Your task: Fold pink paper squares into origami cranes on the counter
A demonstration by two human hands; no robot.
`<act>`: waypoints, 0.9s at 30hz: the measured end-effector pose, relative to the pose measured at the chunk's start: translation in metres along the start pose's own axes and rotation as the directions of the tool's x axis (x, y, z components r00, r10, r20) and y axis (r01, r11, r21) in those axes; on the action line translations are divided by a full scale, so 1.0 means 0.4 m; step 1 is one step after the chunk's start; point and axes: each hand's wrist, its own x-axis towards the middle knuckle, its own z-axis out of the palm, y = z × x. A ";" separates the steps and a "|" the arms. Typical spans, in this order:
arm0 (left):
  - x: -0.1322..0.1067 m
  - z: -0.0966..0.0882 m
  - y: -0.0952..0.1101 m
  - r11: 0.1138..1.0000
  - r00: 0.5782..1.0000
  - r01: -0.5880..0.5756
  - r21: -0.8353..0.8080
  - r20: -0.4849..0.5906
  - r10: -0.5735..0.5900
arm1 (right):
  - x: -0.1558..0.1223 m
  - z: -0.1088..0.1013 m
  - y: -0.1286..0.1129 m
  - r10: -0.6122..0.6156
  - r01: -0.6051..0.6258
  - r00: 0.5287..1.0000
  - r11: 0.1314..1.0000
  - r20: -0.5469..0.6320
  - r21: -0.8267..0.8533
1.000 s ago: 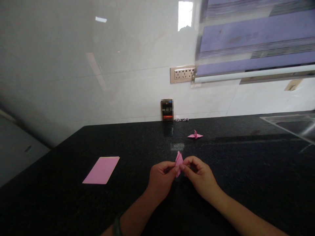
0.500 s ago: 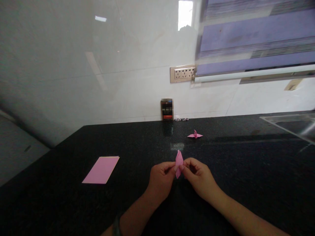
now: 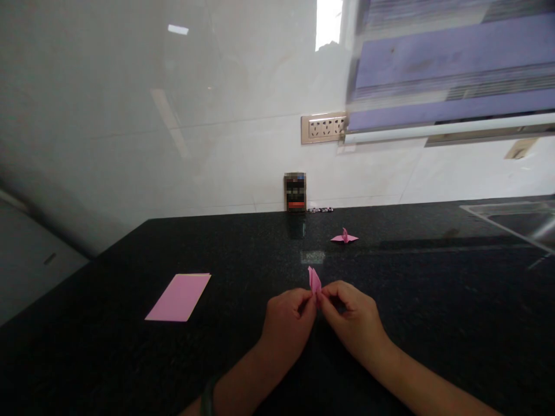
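A folded piece of pink origami paper [image 3: 314, 281] points upward between my two hands, just above the black counter. My left hand [image 3: 289, 315] pinches its lower part from the left, thumb against forefinger. From the right, my right hand [image 3: 353, 315] grips the same lower part between thumb and fingertips. The fingers hide the paper's bottom end. Beyond my hands a finished pink paper crane [image 3: 344, 237] rests on the counter with its wings spread. Off to the left lies a stack of pink paper sheets [image 3: 178, 297], a pale yellow edge showing beneath.
A dark counter [image 3: 234, 248] stretches to a white tiled wall. Against the wall stands a small blurred-out dark box [image 3: 295, 192], with a patterned strip [image 3: 321, 210] beside it. A metal sink [image 3: 520, 222] is at the right. A wall socket [image 3: 324, 127] and purple blind [image 3: 455, 63] are above.
The paper's lower point has gone out of sight behind my fingers, and its top now leans left. Both hands have come closer together around its lower part.
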 end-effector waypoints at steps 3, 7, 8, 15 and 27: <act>-0.004 -0.001 -0.001 0.993 0.993 -0.112 0.048 0.026 0.111 | -0.003 -0.002 0.000 -0.025 0.025 1.000 0.999 0.006 -0.024; -0.006 -0.003 -0.007 0.979 0.982 -0.183 0.088 0.059 0.178 | -0.003 -0.005 -0.001 -0.088 0.088 0.996 0.995 0.017 -0.047; -0.005 -0.004 -0.009 0.977 0.982 -0.183 0.110 0.062 0.177 | -0.002 -0.006 -0.002 -0.107 0.108 0.994 0.993 0.025 -0.053; 0.001 -0.005 -0.017 0.955 0.973 -0.229 0.189 0.071 0.219 | 0.002 -0.004 0.003 -0.167 0.167 0.986 0.984 0.004 -0.066; 0.001 -0.002 -0.012 0.965 0.983 -0.185 0.188 0.048 0.179 | 0.003 0.000 0.011 -0.154 0.154 0.988 0.987 0.011 -0.036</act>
